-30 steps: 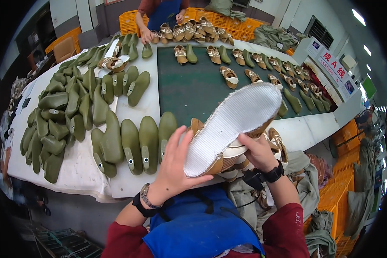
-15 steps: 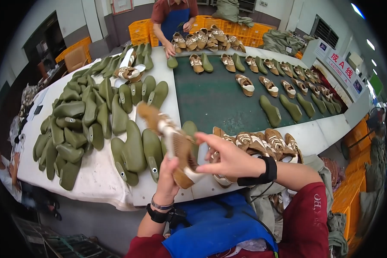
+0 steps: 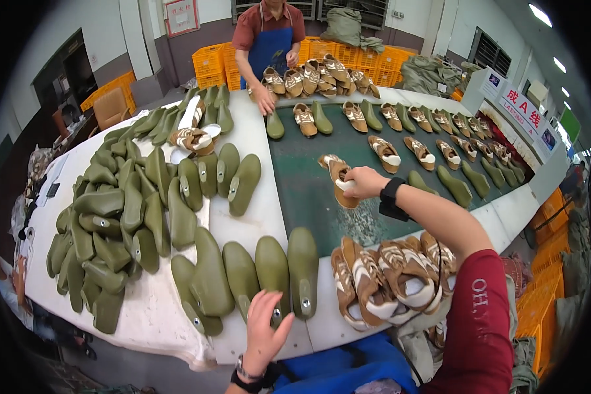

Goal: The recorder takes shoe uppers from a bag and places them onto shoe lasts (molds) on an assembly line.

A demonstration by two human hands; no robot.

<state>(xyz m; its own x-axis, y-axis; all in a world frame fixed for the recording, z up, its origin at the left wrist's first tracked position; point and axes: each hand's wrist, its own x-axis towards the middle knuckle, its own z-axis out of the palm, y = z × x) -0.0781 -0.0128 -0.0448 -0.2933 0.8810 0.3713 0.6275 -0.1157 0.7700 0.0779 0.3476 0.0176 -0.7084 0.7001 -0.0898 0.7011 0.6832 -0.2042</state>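
My right hand (image 3: 366, 182) pinches a brown and white shoe upper (image 3: 335, 172) at its heel end, over the dark green belt (image 3: 302, 197). At the near edge of the table, my left hand (image 3: 264, 336) is open with fingers apart, over the lower end of a green shoe last (image 3: 272, 266). Whether the fingertips touch the last I cannot tell. Another last (image 3: 303, 269) stands just right of it, with several more to the left. Several shoe uppers (image 3: 394, 269) are bunched together on the white table edge below my right forearm.
A large heap of green lasts (image 3: 108, 200) covers the left of the white table (image 3: 243, 351). On the belt, uppers (image 3: 383, 154) and lasts (image 3: 454, 187) lie in rows. Across the table, a co-worker's hand (image 3: 264, 100) touches a last. Orange crates (image 3: 538, 282) stand at the right.
My right hand has carried the shoe upper forward onto the belt area. My left hand has let go of it and dropped back beside the near lasts. The rows on the belt have shifted slightly.
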